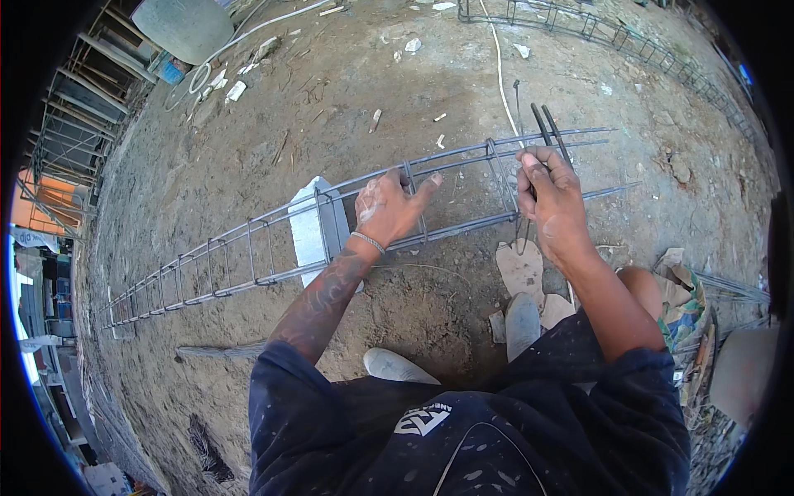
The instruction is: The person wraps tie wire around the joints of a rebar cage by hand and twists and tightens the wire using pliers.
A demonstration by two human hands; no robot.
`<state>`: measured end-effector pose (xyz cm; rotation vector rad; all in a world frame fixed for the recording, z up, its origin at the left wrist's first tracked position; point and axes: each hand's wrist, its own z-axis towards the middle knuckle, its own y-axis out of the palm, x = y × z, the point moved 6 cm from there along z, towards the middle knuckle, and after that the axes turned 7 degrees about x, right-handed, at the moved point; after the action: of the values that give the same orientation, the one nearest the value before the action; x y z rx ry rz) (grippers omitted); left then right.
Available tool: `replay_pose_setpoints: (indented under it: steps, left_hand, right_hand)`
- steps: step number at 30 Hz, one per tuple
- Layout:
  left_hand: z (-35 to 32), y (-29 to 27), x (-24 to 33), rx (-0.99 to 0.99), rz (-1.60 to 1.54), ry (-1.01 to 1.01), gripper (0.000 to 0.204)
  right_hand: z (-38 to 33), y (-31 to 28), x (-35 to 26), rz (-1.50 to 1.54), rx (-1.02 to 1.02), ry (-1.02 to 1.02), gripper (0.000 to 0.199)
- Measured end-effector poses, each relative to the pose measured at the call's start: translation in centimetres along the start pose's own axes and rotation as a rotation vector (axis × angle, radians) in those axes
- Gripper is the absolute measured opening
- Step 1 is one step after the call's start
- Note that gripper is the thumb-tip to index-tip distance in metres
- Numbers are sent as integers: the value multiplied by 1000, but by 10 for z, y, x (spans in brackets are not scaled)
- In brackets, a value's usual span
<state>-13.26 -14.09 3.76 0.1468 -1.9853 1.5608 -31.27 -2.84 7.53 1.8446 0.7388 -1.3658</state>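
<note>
A long rebar cage, made of straight bars and square stirrups, runs from far left to right in front of me. My left hand has its fingers curled over the cage's upper bars beside a stirrup, thumb stretched to the right. Near the cage's right end, my right hand is closed on a dark tool with two long legs, which looks like pincers; its jaws are hidden. A thin looped tie wire hangs below these fingers, and a dark wire end shows above.
A pale block props the cage. Another rebar cage lies at the far right. Behind are a grey round tub, a white hose and stone scraps. A stick and cardboard piece lie near my feet.
</note>
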Motion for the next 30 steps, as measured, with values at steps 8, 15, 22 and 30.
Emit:
replay_pose_setpoints:
  steps: [8, 15, 22, 30]
  left_hand:
    - [36, 96, -68, -239, -243, 36, 57]
    - [25, 94, -65, -391, -464, -141, 46]
    - [32, 110, -82, -410, -582, -137, 52]
    - [8, 38, -60, 142, -279, 68, 43]
  right_hand:
    - [-31, 11, -4, -186, -41, -136, 18]
    - [-48, -8, 45, -290, 32, -72, 13]
    - [-96, -13, 159, -492, -1, -60, 12]
    - [-62, 26, 196, -400, 216, -189, 12]
